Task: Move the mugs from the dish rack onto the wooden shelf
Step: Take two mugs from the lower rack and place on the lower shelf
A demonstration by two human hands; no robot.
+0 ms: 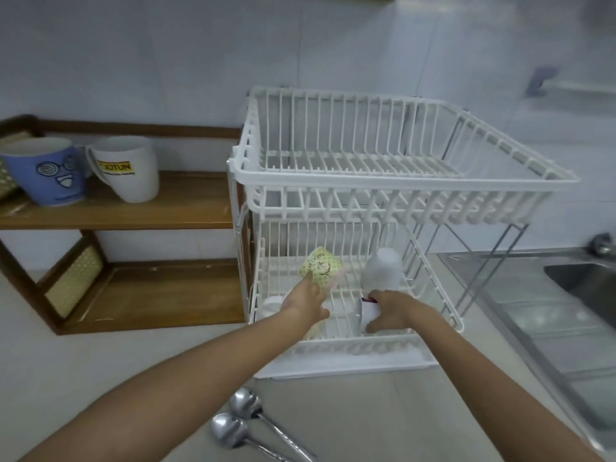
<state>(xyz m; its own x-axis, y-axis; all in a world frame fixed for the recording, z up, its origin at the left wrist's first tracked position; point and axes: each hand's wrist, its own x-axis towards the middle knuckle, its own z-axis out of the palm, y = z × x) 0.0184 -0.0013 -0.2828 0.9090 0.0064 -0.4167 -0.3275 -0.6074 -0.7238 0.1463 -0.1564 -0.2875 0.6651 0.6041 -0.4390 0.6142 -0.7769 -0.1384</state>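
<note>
White mug point(365, 316), lying sideways in the dish rack point(333, 341), is wrapped by the right hand point(388, 311); the green mug point(321, 270) is touched by the left hand point(305, 303), fingers extended.

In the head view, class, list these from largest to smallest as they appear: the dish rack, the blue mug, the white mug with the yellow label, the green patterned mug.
1. dish rack
2. blue mug and white mug: look alike, unranked
3. green patterned mug, though it sits farther away

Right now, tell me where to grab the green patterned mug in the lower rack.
Grip the green patterned mug around its body, coming from the front where the left hand already reaches. It lies tilted in the dish rack, whose upper tier blocks any approach from above.
</note>
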